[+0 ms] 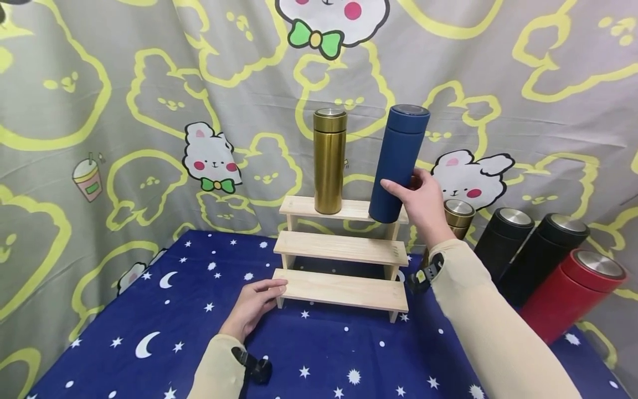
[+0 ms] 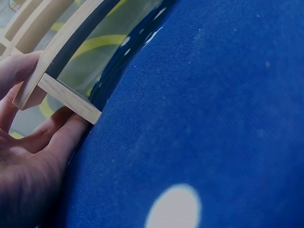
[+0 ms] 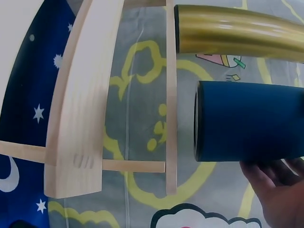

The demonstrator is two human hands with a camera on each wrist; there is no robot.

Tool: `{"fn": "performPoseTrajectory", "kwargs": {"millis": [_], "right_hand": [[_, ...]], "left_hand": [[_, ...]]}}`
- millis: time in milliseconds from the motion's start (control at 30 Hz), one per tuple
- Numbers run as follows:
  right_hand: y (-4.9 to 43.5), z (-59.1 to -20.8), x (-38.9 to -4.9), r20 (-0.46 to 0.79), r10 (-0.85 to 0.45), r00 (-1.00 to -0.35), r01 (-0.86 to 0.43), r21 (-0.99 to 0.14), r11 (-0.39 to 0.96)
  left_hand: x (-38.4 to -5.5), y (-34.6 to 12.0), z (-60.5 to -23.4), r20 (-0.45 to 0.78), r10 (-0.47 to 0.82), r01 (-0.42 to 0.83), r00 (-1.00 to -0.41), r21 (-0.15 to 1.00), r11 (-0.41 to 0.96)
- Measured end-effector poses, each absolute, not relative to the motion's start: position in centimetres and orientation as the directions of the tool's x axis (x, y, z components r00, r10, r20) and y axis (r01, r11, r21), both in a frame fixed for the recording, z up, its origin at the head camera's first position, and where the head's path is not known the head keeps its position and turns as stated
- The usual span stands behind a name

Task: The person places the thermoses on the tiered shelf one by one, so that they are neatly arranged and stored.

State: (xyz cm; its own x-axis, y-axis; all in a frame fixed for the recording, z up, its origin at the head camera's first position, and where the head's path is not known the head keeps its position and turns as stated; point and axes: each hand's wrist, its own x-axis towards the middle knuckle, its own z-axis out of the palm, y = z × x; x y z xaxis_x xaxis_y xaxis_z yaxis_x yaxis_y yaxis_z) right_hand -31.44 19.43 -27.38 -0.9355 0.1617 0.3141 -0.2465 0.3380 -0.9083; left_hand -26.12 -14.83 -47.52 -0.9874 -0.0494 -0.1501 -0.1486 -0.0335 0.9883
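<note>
My right hand (image 1: pixel 428 208) grips a blue thermos flask (image 1: pixel 401 149) around its lower half. Slightly tilted, the flask hangs over the right end of the top step of a three-step wooden stand (image 1: pixel 344 291). In the right wrist view a gap shows between the flask's base (image 3: pixel 197 121) and the top board (image 3: pixel 171 109). A gold thermos flask (image 1: pixel 329 166) stands upright on the same step, left of the blue one. My left hand (image 1: pixel 253 305) holds the left end of the lowest step, thumb on top and fingers below by the leg (image 2: pixel 71 99).
To the right, partly behind my right forearm, stand another gold flask (image 1: pixel 459 210), two black flasks (image 1: pixel 505 238) and a red flask (image 1: pixel 573 293). A dark blue cloth (image 1: pixel 199 327) with moons and stars covers the table. Behind hangs a grey patterned curtain (image 1: pixel 164 127).
</note>
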Motion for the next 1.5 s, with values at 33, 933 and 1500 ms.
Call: {"fn": "performPoseTrajectory", "kwargs": {"millis": [33,933,1500], "right_hand": [[19.4,-27.3,-31.6,0.316,0.164,-0.935,-0.247,-0.907,0.34],[18.4,-28.4,-34.8,0.321,0.208,-0.924,-0.245,-0.914,0.324],[19.3,-28.4,-34.0,0.325,0.116,-0.939,-0.286,-0.921,0.266]], "left_hand": [[-26.1,-14.9,-47.6,-0.149,-0.049,-0.148,-0.988,0.988,-0.034],[-25.8,-14.8,-47.5,-0.128,-0.034,-0.126,-0.991,0.991,-0.042],[-25.9,-14.7,-47.4,-0.135,-0.042,-0.133,-0.99,0.99,-0.048]]}}
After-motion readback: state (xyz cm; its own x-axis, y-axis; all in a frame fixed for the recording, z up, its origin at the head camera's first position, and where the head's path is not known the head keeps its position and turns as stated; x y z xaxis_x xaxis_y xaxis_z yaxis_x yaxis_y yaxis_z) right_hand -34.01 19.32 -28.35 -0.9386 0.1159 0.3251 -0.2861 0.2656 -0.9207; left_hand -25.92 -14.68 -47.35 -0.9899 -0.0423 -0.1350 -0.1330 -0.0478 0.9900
